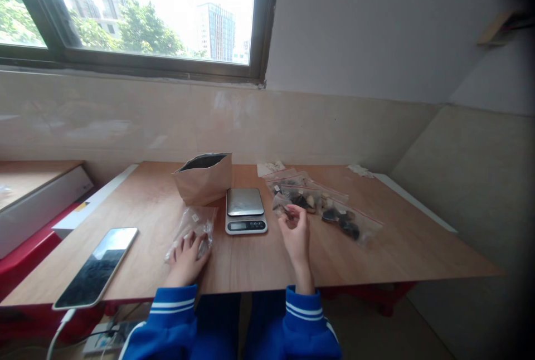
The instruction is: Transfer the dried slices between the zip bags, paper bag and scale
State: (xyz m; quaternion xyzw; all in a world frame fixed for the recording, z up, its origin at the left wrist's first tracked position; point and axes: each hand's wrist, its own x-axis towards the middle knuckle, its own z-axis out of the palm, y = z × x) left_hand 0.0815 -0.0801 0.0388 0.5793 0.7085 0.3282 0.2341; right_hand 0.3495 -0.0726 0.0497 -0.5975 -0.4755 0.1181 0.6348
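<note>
My left hand [186,257] rests on a clear plastic bag [203,217] with a small white label, its fingers spread over the bag's lower part. What lies under the palm is hidden. My right hand [296,232] pinches a small clear plastic bag [280,202] between thumb and fingers, just right of the scale. Something small and dark shows at the fingertips, too small to name. Between the hands stands a digital kitchen scale [245,202] with a bare steel plate. Behind the left bag, a brown paper pouch [207,180] stands upright with its top open.
Several zip bags with red seals [343,220], holding dark and pale pieces, lie overlapping to the right. A smartphone [98,265] with a white charging cable [58,329] lies at the table's front left. Crumpled white tissue [360,171] sits at the back right. A tiled wall closes off the back.
</note>
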